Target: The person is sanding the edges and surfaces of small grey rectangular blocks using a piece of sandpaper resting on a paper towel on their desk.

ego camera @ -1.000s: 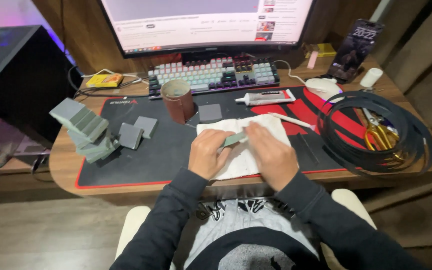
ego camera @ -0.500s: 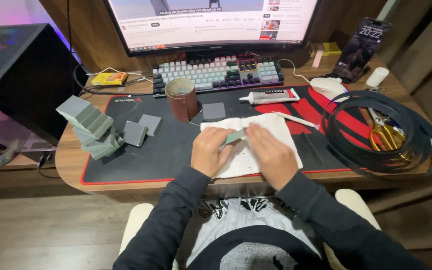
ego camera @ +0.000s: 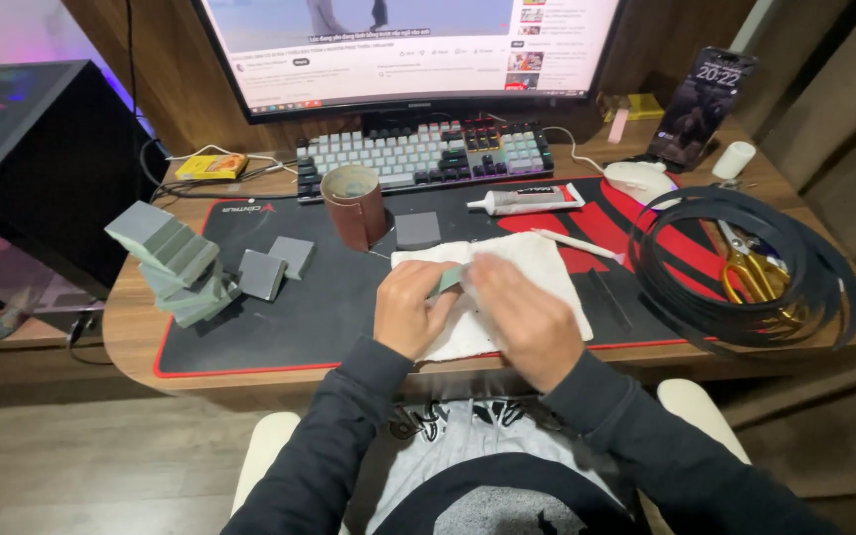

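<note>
Gripping a small grey-green block [ego camera: 448, 280] between them, the left hand [ego camera: 410, 309] and right hand [ego camera: 519, 315] meet over a white cloth [ego camera: 547, 272] on the table [ego camera: 131, 327]. Just behind stands a brown roll [ego camera: 356, 206], its hollow contents unclear. Grey blocks [ego camera: 175, 263] lie stacked at left.

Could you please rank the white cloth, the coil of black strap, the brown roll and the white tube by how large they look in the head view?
1. coil of black strap
2. white cloth, partly hidden under both hands
3. brown roll and white tube: too alike to rank; the roll is bulkier, the tube longer
</note>
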